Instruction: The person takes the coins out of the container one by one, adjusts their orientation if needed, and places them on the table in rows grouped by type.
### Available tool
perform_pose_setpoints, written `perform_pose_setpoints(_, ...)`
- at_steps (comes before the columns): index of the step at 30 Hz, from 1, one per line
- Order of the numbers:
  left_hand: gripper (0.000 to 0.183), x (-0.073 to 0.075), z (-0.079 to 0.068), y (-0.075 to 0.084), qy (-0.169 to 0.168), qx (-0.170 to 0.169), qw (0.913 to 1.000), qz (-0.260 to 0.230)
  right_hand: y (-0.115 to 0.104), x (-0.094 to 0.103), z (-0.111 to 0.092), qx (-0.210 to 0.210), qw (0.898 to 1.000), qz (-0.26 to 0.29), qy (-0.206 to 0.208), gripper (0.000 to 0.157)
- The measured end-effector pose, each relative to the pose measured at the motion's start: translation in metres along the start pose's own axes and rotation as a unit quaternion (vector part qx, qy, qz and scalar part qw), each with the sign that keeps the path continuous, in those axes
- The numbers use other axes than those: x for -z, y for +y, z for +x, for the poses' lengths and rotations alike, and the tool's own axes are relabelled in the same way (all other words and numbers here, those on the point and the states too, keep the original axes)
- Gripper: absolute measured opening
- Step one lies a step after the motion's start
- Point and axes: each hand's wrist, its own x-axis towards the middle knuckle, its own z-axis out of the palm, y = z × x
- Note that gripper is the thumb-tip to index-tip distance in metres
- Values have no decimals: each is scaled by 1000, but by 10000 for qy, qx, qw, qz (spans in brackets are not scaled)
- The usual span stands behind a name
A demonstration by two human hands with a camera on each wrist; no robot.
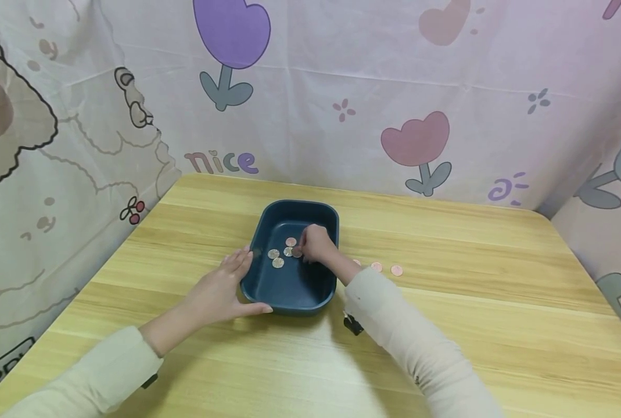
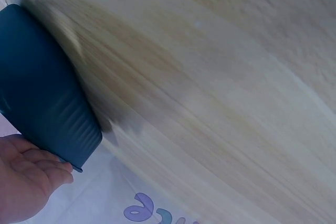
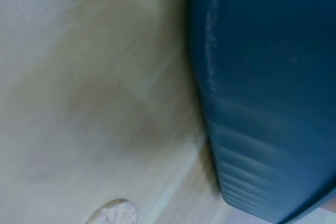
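Note:
A dark blue rectangular tray stands on the wooden table with several coins lying on its floor, one of them a reddish coin. Against the tray's left rim rest the fairly straight fingers of my left hand, its thumb stretched along the near edge. The left wrist view shows that hand at the tray's ribbed outer wall. Reaching over the right rim, my right hand has curled fingers inside the tray and pinches a darker coin. Its fingertips are partly hidden.
Right of the tray, a row of coins lies on the table, including a coin and a farther-right coin; my right forearm partly covers another coin. A printed cloth hangs behind the table.

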Motion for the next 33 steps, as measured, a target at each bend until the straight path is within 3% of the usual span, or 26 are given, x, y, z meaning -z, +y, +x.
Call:
perform_pose_setpoints(6, 109, 0, 0, 0, 19, 31, 10000, 12, 0, 11, -9, 420, 9972, 564, 237, 12)
perform_pose_setpoints(12, 110, -1, 0, -1, 42, 30, 10000, -5, 2, 21, -21, 506, 9906, 1123, 596, 11)
perform_pose_setpoints(22, 110, -1, 0, -1, 90, 34, 10000, -22, 17, 40, -44, 169, 9771, 2035, 604, 15)
perform_pose_setpoints(33, 111, -1, 0, -1, 69, 10, 10000, -28, 50, 65, -69, -85, 9721, 2255, 640, 18)
